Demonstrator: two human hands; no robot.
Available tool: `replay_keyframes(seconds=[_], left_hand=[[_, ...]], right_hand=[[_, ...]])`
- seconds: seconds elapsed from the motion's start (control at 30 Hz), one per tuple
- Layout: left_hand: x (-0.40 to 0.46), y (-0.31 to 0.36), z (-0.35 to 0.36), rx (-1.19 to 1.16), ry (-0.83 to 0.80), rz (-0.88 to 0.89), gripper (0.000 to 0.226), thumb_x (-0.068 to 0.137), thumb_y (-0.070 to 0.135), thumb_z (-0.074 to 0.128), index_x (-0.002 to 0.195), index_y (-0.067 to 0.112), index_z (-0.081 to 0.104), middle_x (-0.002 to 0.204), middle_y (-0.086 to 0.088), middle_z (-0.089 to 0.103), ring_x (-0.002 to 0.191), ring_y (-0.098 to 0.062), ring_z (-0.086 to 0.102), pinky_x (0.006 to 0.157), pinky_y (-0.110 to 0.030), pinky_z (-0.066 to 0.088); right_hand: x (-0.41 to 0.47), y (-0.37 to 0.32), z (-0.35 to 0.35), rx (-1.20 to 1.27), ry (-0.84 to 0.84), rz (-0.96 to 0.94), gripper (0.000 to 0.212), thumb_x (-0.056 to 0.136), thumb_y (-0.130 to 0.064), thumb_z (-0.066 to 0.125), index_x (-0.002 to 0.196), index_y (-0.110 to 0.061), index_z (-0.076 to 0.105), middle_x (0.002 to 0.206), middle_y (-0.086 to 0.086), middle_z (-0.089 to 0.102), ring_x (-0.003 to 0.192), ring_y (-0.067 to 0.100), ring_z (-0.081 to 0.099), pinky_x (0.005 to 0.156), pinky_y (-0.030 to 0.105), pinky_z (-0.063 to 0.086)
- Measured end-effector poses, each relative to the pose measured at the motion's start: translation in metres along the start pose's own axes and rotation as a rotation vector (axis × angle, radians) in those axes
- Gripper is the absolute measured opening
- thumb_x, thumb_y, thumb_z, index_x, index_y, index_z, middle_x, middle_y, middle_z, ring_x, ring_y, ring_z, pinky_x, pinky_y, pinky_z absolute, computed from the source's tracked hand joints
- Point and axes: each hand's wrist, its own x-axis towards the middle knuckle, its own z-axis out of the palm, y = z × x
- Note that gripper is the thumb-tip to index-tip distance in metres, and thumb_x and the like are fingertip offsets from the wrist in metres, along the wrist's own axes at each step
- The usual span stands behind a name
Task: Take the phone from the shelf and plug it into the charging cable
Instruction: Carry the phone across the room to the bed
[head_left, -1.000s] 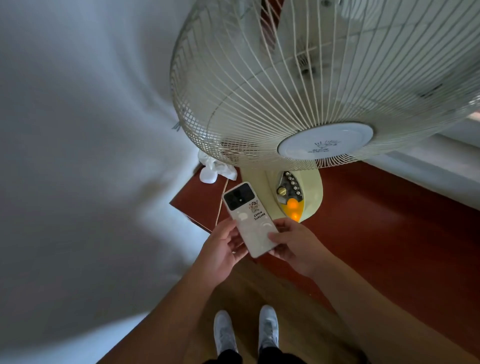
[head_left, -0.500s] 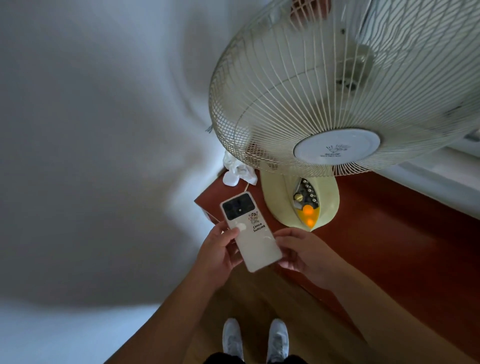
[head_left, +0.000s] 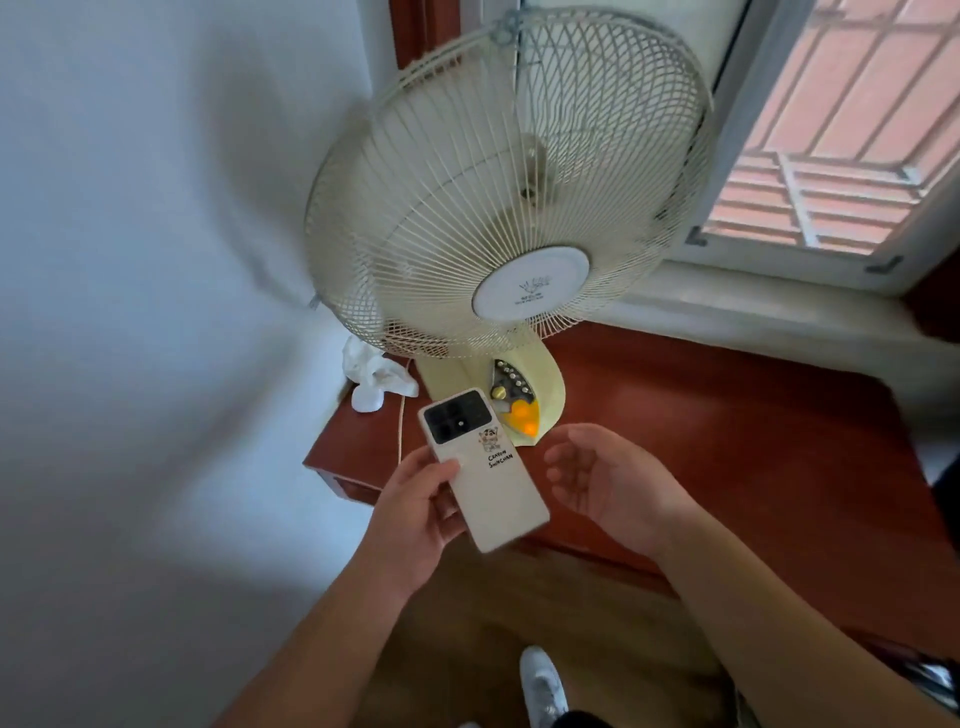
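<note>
Phone (head_left: 487, 470) in my left hand (head_left: 415, 512), back up, camera block pointing away from me toward the fan (head_left: 511, 192). Left fingers closed round its left edge and underside, thumb lying on the back. Right hand (head_left: 605, 480) just beside the phone, not touching it, palm turned inward, fingers loosely spread and holding nothing.

Phone hangs over the near edge of the red-brown desk (head_left: 727, 441). A thin pale cord (head_left: 401, 423) runs along the desk's left end past a crumpled white thing (head_left: 375, 378) in the corner. Probably the charging cable, but I cannot see a plug end on it, so unconfirmed.

Step in hand, as I judge it: find the connector. Plan: keep left grip firm and low on the phone, send right hand to the cord, trace it to its tip, pinch close behind the connector. Then turn the phone so its port end faces the plug, align straight, push without wiggling
</note>
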Motion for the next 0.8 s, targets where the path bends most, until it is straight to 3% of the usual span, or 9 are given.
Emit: replay_keyframes(seconds=[0.1,0.2,0.33,0.5,0.63,0.73,0.8], left_hand=[[-0.005,0.004,0.014,0.059,-0.105,-0.036,0.025,0.086,0.005,0.063,0.110,0.010,0.067,0.082,-0.012,0.075,0.046,-0.011,0.056,0.047,-0.029,0.053],[-0.013,0.001,0.037,0.099,-0.201,-0.074,0.030,0.079,0.007,0.068,0.109,0.013,0.067,0.094,-0.014,0.077,0.060,-0.016,0.070,0.048,-0.029,0.053],[-0.025,-0.019,0.067,0.162,-0.355,-0.150,0.032,0.065,0.012,0.077,0.096,0.018,0.073,0.090,-0.009,0.078,0.068,-0.016,0.073,0.050,-0.029,0.055],[-0.042,-0.066,0.113,0.294,-0.484,-0.286,0.033,0.081,0.012,0.070,0.113,0.011,0.062,0.098,-0.011,0.078,0.064,-0.011,0.071,0.049,-0.026,0.053],[-0.071,-0.109,0.156,0.372,-0.578,-0.364,0.042,0.070,0.017,0.079,0.108,0.012,0.062,0.104,-0.015,0.077,0.073,-0.016,0.075,0.053,-0.028,0.056],[-0.105,-0.145,0.193,0.418,-0.670,-0.393,0.015,0.083,0.011,0.069,0.096,0.018,0.070,0.098,-0.011,0.078,0.071,-0.016,0.075,0.050,-0.029,0.056],[-0.128,-0.171,0.217,0.433,-0.734,-0.406,0.015,0.086,0.011,0.065,0.089,0.022,0.073,0.096,-0.009,0.079,0.076,-0.019,0.076,0.052,-0.030,0.057]], right_hand=[[-0.036,0.010,-0.002,0.028,0.067,-0.093,0.017,0.086,-0.021,0.062,0.094,-0.012,0.074,0.083,0.008,0.070,0.074,0.020,0.065,0.065,0.034,0.054],[-0.074,0.020,-0.007,0.070,0.177,-0.189,0.018,0.087,-0.020,0.061,0.097,-0.011,0.073,0.084,0.009,0.070,0.075,0.021,0.065,0.066,0.034,0.055],[-0.128,0.035,-0.028,0.146,0.332,-0.330,0.018,0.089,-0.017,0.059,0.101,-0.009,0.070,0.083,0.009,0.069,0.074,0.021,0.065,0.067,0.034,0.054],[-0.206,0.061,-0.064,0.257,0.526,-0.470,0.016,0.085,-0.016,0.061,0.097,-0.010,0.071,0.080,0.009,0.069,0.072,0.021,0.065,0.065,0.034,0.054],[-0.273,0.076,-0.091,0.341,0.681,-0.565,0.015,0.090,-0.013,0.058,0.092,-0.010,0.072,0.078,0.010,0.069,0.067,0.020,0.065,0.061,0.031,0.053],[-0.332,0.089,-0.113,0.401,0.792,-0.649,0.016,0.090,-0.012,0.057,0.091,-0.009,0.073,0.077,0.011,0.068,0.065,0.020,0.064,0.059,0.030,0.053],[-0.370,0.099,-0.129,0.432,0.843,-0.702,0.016,0.090,-0.012,0.056,0.094,-0.008,0.072,0.078,0.011,0.069,0.067,0.021,0.065,0.060,0.030,0.054]])
